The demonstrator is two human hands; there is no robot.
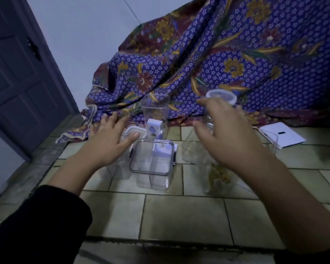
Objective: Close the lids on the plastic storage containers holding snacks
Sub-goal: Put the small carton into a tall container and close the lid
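We find the left hand (111,141) spread flat, fingers straight, over a white-lidded container (141,131). The right hand (229,136) is loosely spread before a round-lidded jar (221,96), and we cannot tell whether they touch. Between them on the tiled floor (179,216) stands a square container (152,168), lid seated, with a tall lidless container (155,109) behind it by the batik cloth (236,54).

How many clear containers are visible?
5: white-lidded container under left hand, centre container, tall container behind it, round-lidded container beyond right hand, right container below it. Hands may hide more.
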